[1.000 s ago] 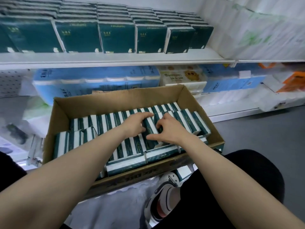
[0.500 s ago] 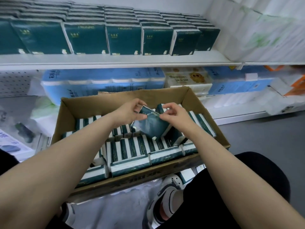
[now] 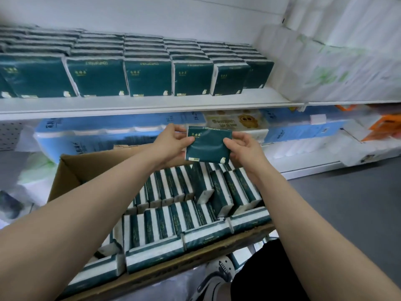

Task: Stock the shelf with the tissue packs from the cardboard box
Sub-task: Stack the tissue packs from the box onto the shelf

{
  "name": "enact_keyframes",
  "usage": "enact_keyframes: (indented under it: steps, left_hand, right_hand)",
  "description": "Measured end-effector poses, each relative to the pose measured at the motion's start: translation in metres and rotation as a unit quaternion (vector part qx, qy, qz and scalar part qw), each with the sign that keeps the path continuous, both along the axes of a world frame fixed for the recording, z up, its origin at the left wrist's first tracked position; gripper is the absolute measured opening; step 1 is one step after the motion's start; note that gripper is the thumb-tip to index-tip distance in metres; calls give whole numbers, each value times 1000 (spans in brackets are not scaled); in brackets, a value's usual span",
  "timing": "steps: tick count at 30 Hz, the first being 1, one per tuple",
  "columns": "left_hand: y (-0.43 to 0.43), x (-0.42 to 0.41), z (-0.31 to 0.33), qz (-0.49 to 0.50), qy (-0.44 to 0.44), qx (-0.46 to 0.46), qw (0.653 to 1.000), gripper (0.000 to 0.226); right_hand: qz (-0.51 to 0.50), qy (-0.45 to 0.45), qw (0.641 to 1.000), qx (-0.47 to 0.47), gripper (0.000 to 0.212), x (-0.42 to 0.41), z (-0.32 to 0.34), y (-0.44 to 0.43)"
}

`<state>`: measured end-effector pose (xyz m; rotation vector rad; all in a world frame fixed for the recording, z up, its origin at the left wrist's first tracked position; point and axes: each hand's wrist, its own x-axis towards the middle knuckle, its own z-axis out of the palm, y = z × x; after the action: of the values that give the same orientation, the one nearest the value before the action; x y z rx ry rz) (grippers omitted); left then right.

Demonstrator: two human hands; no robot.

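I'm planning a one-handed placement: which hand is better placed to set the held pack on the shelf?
Probably the right hand: it pinches the tissue pack's right edge, and the shelf's bare stretch lies right of the stocked row. The left hand would cross over.

1. Setting: retail shop, paper-goods aisle.
2. Upper tier of white shelf (image 3: 152,104): identical dark-green tissue packs (image 3: 149,77), faced front in rows, several deep.
3. Lower tier: blue multi-roll packs (image 3: 86,137), owl-print pack (image 3: 238,122), orange packs (image 3: 386,127), all in printed wrap.
4. Right bay: stacked white roll packs (image 3: 325,61).
5. Foreground: open cardboard box (image 3: 71,168) w/ many of the same green packs, set on edge.
6. Grey floor (image 3: 347,203) at shelf base.
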<state>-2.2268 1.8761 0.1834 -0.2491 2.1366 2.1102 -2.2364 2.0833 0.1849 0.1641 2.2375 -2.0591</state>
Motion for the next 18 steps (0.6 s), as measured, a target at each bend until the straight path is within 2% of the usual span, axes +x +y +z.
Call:
enact_keyframes:
  steps: [4, 9, 12, 18]
  left_hand:
    - [21, -25, 12, -6, 79, -90, 993, 30]
    - [54, -55, 33, -26, 140, -101, 985, 32]
    - [75, -74, 43, -36, 167, -131, 977, 39]
    - [110, -108, 55, -57, 217, -192, 955, 54]
  right_hand:
    - [-32, 32, 999, -2, 28, -22, 19, 21]
    - [-63, 95, 993, 28, 27, -51, 36, 49]
    - [-92, 123, 986, 65, 34, -72, 46, 67]
    - [-143, 171, 967, 126, 32, -115, 65, 91]
